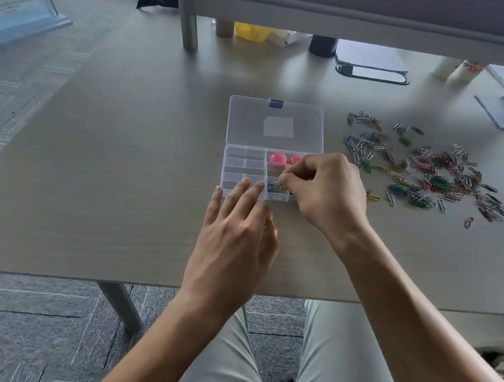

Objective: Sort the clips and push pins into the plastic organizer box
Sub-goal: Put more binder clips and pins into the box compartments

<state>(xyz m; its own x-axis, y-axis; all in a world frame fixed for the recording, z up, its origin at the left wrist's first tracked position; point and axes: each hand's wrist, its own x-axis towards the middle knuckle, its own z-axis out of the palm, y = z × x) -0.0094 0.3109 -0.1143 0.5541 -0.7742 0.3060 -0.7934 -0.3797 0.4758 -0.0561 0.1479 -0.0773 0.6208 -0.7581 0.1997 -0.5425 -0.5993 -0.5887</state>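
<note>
A clear plastic organizer box [240, 170] lies open on the grey table, its lid [275, 124] folded back. Two pink round pieces [278, 159] sit in a far right compartment. My right hand [323, 189] hovers over the box's right side, its fingertips pinching a small clip above a near compartment that holds a few clips [273, 185]. My left hand [236, 233] rests at the box's near edge, three fingers straight on the rim, while thumb and forefinger pinch a yellow clip [271, 224]. A loose pile of coloured paper clips [428, 173] spreads to the right.
A raised shelf on a grey leg [189, 26] crosses the back of the table, with cups, a yellow bag [251, 32] and a dark bottle under it. A phone [372, 73] lies behind the pile. The table's near edge runs just above my knees.
</note>
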